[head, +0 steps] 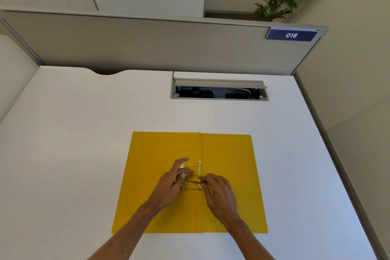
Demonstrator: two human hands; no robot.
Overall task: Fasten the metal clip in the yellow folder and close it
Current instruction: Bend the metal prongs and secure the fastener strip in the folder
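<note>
The yellow folder (228,154) lies open and flat on the white desk, its spine fold running down the middle. A thin metal clip (198,170) sits on the left leaf beside the fold, with one upright strip by the fold, another under my left fingers, and a cross bar between them. My left hand (171,186) rests on the left strip, fingers spread. My right hand (219,194) pinches the right end of the cross bar near the fold. Part of the clip is hidden under both hands.
An open cable hatch (219,91) is set into the desk (84,133) behind the folder. A beige partition (147,44) with an "018" sign (291,35) closes the far edge. The desk's right edge drops off by the wall.
</note>
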